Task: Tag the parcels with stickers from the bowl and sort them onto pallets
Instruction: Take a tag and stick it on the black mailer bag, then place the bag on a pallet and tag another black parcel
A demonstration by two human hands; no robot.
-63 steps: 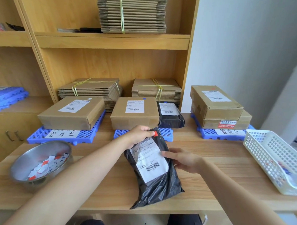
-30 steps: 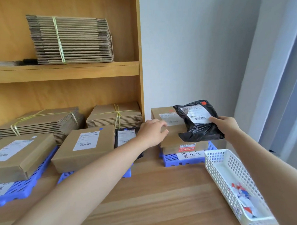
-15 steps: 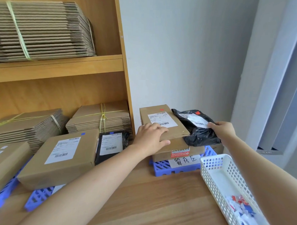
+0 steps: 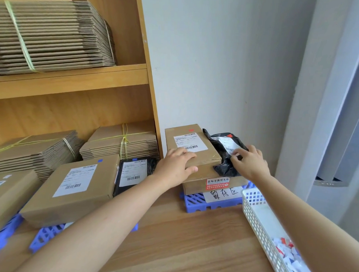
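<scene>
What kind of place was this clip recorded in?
Probably a small parcel packing or dispatch room: labelled cardboard parcels and a black mailer bag sit on blue pallets, and bundles of flat cartons fill the wooden shelves.

Bright, even daylight; wide-angle edge warp, soft shadows
</scene>
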